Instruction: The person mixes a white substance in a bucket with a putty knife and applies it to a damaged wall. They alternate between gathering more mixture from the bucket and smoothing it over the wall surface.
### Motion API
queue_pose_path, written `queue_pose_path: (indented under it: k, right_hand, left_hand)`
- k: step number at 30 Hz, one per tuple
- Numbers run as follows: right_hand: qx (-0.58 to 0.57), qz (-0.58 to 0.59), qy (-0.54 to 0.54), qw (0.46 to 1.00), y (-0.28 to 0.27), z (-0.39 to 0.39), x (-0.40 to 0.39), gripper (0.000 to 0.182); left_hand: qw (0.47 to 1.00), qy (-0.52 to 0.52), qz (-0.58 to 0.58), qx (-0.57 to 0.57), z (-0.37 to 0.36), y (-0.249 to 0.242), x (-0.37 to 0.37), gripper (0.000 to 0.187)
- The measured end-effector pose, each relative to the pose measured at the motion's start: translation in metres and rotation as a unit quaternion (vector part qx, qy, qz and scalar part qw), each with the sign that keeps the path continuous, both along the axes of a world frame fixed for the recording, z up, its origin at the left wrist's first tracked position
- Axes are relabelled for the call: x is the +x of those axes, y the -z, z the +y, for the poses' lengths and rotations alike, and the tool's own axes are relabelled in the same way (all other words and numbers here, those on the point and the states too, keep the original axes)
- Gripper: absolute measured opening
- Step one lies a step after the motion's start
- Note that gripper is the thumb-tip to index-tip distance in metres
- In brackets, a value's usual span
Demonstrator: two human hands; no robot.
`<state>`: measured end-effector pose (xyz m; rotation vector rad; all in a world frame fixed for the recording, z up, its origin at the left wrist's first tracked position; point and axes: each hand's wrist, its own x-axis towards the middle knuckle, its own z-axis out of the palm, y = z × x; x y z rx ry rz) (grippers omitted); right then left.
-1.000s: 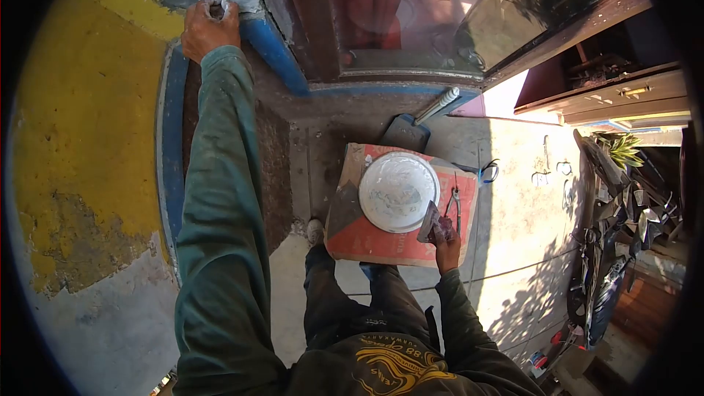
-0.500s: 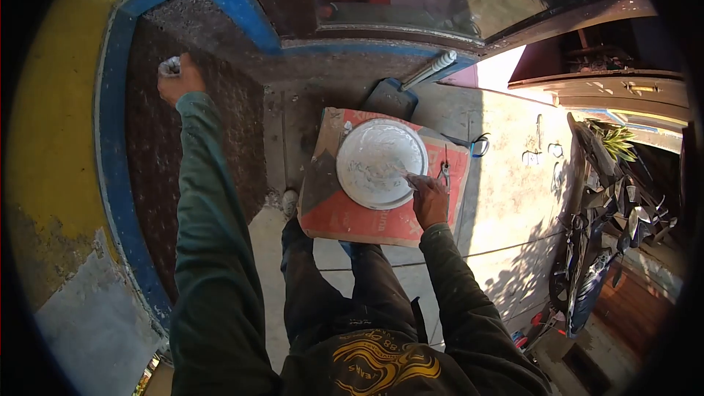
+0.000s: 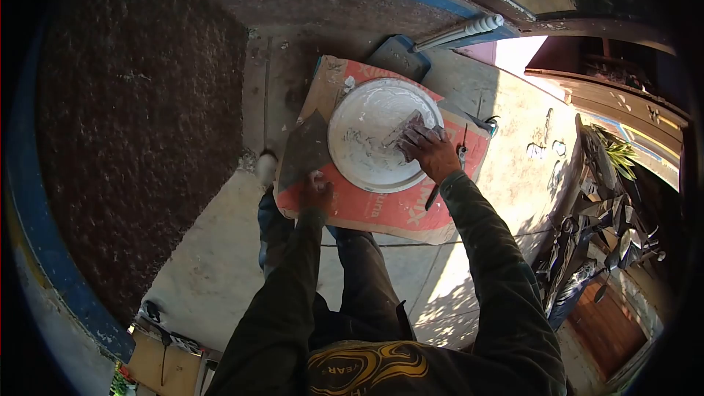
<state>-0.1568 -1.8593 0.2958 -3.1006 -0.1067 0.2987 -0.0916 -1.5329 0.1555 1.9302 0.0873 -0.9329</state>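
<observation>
A round white plate [image 3: 359, 169], smeared with white paste, lies on a red and brown paper sack [image 3: 352, 211]. Over its right side, my right hand [image 3: 433, 150] is closed on a flat scraper [image 3: 412, 126], whose blade touches the paste. My left hand [image 3: 317, 192] is at the sack's lower left, just off the plate's edge, with its fingers curled round a small whitish thing that I cannot make out. Pliers [image 3: 461, 152] lie on the sack to the right of my right hand.
A dark dustpan [image 3: 400, 57] with a pale handle stands behind the sack. A rough brown wall [image 3: 139, 117] with blue trim is at the left. Along the right side are a heap of dark items [image 3: 587, 242] and a green plant [image 3: 616, 152].
My left hand has come down from the brown wall to the sack beside the plate. My right hand has shifted further over the plate with the scraper. The view has turned and moved.
</observation>
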Motion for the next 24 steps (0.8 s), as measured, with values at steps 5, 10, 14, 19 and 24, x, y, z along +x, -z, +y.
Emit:
queue_pose_path:
  k: [5,10,14,19,24]
  right_hand:
    - [0.008,-0.032,-0.017,0.999,0.000,0.001,0.004,0.034]
    - [0.004,-0.013,0.003,1.000,0.011,-0.002,0.001,0.035]
    - [0.006,0.019,0.033,0.999,0.015,0.002,-0.006,0.034]
    - [0.013,0.040,0.051,0.998,0.010,0.012,-0.032,0.031]
    - [0.096,0.044,0.095,0.990,-0.019,0.031,-0.040,0.026]
  left_hand:
    - [0.999,0.001,0.035,-0.006,-0.036,0.026,-0.008,0.039]
    - [0.996,0.052,-0.012,0.076,-0.053,0.023,0.002,0.039]
    - [0.997,0.043,0.001,0.068,-0.050,0.044,0.001,0.036]
    - [0.999,0.030,0.033,0.022,-0.048,0.054,0.002,0.033]
    - [0.995,-0.003,0.098,0.013,-0.046,0.058,-0.001,0.028]
